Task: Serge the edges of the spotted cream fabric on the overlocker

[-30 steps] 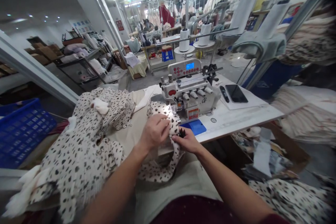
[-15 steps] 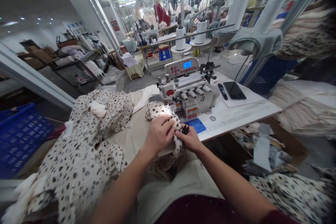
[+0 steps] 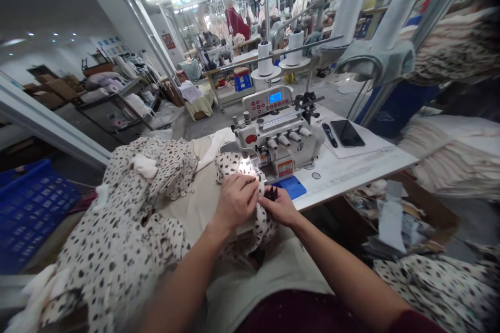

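Black-spotted cream fabric [image 3: 227, 165] lies at the lit needle area of a white overlock sewing machine [image 3: 279, 138]. My left hand [image 3: 237, 200] rests over this fabric just in front of the presser area, fingers bent and closed on it. Beside it, my right hand [image 3: 280, 207] pinches the fabric's edge between thumb and fingers. A small dark pronged tool, perhaps thread snips [image 3: 272, 193], sticks up from the right hand. Part of the spotted fabric [image 3: 263, 226] hangs below both hands toward my lap. The fingertips' undersides are hidden.
A heap of spotted fabric [image 3: 117, 218] covers the left side, near a blue basket [image 3: 35, 208]. On the white table [image 3: 351, 169] lie a phone [image 3: 347, 132] and a black pen-like item [image 3: 330, 135]. Thread cones [image 3: 265, 58] stand behind; a scrap box [image 3: 433, 203] sits right.
The view has shifted slightly. Both hands stay on the fabric by the needle area, and the hanging part below the right hand has spread a little to the right.
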`<state>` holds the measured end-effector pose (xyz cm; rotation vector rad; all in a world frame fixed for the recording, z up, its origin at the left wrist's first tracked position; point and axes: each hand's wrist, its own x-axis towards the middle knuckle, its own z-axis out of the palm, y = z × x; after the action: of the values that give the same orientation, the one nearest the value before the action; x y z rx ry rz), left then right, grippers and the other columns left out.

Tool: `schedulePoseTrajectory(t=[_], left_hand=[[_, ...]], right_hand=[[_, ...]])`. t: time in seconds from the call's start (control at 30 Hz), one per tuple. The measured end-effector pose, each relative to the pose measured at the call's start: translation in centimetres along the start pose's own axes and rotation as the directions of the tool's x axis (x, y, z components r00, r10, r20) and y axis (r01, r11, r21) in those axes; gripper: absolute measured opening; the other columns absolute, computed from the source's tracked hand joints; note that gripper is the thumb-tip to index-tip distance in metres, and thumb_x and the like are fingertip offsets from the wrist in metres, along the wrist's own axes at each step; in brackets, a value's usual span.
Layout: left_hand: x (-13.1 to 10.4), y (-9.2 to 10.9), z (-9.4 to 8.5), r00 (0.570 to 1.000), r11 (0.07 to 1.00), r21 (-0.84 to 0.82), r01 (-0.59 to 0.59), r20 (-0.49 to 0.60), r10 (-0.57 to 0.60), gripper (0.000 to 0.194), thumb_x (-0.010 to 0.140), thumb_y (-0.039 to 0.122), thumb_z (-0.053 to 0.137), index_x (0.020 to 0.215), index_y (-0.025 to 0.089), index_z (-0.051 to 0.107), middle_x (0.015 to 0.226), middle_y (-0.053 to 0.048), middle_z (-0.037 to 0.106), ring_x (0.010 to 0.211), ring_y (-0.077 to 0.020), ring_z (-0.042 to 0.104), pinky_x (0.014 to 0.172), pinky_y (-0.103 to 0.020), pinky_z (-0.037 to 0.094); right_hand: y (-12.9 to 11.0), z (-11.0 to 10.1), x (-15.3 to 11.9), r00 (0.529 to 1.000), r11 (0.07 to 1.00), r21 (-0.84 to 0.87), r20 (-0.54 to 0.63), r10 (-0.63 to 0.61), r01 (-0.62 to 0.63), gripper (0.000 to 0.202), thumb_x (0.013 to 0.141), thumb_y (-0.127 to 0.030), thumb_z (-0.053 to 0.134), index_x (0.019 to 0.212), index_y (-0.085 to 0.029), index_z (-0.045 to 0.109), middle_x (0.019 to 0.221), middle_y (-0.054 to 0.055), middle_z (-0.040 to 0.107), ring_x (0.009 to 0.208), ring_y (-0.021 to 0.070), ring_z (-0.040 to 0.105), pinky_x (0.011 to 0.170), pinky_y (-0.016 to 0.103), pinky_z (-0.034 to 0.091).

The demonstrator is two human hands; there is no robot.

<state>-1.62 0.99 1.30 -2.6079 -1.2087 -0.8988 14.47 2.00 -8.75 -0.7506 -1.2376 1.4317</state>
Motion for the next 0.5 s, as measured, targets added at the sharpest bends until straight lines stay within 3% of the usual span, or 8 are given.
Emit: schedulePoseTrajectory(t=[0.1,0.2,0.27,0.37,0.4,0.5], left_hand=[[-2.1,0.8,0.5,0.991,0.996,-0.032,0.08,-0.107,-0.083,0.016,0.089,0.019,0.059,0.103,0.02,0.068,0.104,-0.009,0.067,0.102,-0.0237,0.059,0.093,-0.043,0.044],[-5.9,1.8,1.1,0.971,0.977,-0.123,0.174,-0.146,-0.191,0.014,0.089,0.018,0.058,0.101,0.019,0.066,0.097,-0.009,0.064,0.094,-0.0219,0.06,0.086,-0.038,0.048],[-8.7,2.2,1.1,0.974,0.965,-0.158,0.208,-0.057,-0.22,0.017,0.088,0.022,0.061,0.105,0.018,0.064,0.098,-0.01,0.063,0.094,-0.0227,0.06,0.085,-0.038,0.05],[-12.0,2.6,0.8,0.972,0.976,-0.079,0.201,0.137,-0.189,0.039,0.082,0.036,0.07,0.115,0.018,0.062,0.105,-0.013,0.062,0.098,-0.0274,0.059,0.084,-0.043,0.051],[-12.8,2.6,0.6,0.966,0.981,-0.027,0.191,0.183,-0.183,0.037,0.082,0.035,0.071,0.114,0.018,0.063,0.104,-0.013,0.062,0.097,-0.0282,0.058,0.082,-0.044,0.051],[-14.0,3.0,0.4,0.953,0.981,0.06,0.182,0.236,-0.191,0.006,0.086,0.019,0.062,0.091,0.02,0.066,0.093,-0.01,0.062,0.091,-0.0264,0.058,0.078,-0.044,0.05]], right_hand=[[-0.2,0.0,-0.1,0.999,0.996,0.09,-0.021,0.031,-0.029,0.031,0.073,-0.043,0.081,0.086,-0.017,0.07,0.071,0.0,0.066,0.062,0.0129,0.057,0.062,0.026,0.048],[-0.2,-0.1,-0.3,0.997,0.973,0.22,-0.038,0.073,-0.063,0.034,0.068,-0.041,0.085,0.088,-0.017,0.071,0.072,0.001,0.069,0.06,0.0131,0.059,0.058,0.026,0.049],[-0.2,-0.2,-0.3,0.995,0.961,0.265,-0.043,0.091,-0.076,0.037,0.064,-0.04,0.088,0.088,-0.016,0.072,0.072,0.002,0.069,0.06,0.0139,0.06,0.057,0.026,0.049],[-0.2,-0.3,-0.4,0.992,0.953,0.286,-0.042,0.116,-0.1,0.039,0.059,-0.039,0.09,0.085,-0.016,0.072,0.071,0.002,0.07,0.059,0.0144,0.06,0.056,0.026,0.049],[-0.2,-0.3,-0.4,0.992,0.953,0.283,-0.033,0.125,-0.11,0.038,0.059,-0.038,0.091,0.084,-0.016,0.072,0.07,0.002,0.069,0.057,0.014,0.06,0.054,0.026,0.049],[-0.3,-0.3,-0.4,0.991,0.958,0.257,0.003,0.132,-0.128,0.035,0.06,-0.038,0.09,0.079,-0.015,0.071,0.066,0.001,0.068,0.053,0.0118,0.058,0.05,0.023,0.047]])
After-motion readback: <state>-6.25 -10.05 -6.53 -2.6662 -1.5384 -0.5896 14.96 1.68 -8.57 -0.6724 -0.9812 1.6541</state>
